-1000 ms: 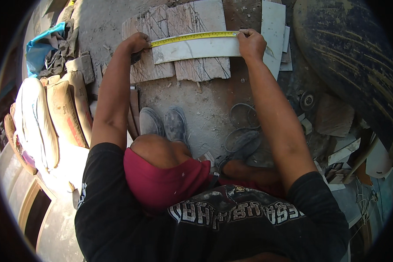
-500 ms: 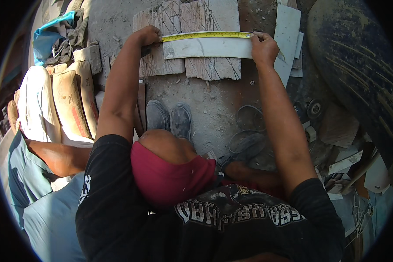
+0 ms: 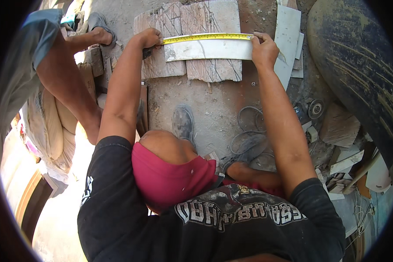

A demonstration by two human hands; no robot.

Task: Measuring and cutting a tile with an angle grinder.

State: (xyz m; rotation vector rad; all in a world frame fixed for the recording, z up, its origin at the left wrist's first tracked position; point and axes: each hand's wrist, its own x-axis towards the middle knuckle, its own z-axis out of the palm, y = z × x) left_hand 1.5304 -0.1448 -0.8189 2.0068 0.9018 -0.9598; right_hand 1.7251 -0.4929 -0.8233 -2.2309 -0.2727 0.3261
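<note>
— So where was the yellow tape measure [image 3: 207, 38]?
— It lay stretched along the top edge of a pale curved tile piece [image 3: 209, 49], which rested on two stone slabs [image 3: 192, 26] on the dusty ground.
— And the hands?
— The left hand [image 3: 149, 37] was closed around the tape's case end; the right hand [image 3: 263, 49] pinned the far end down on the tile.
— Anything nearby?
— Another person's leg [image 3: 67, 83] stood on the left, and a large dark tyre [image 3: 358, 65] lay on the right.

One yellow tape measure [image 3: 207, 37], one white strip [image 3: 209, 49], two stone slabs [image 3: 159, 26] [image 3: 214, 19], two grey shoes [image 3: 183, 122] [image 3: 249, 150], one tyre [image 3: 358, 65].
</note>
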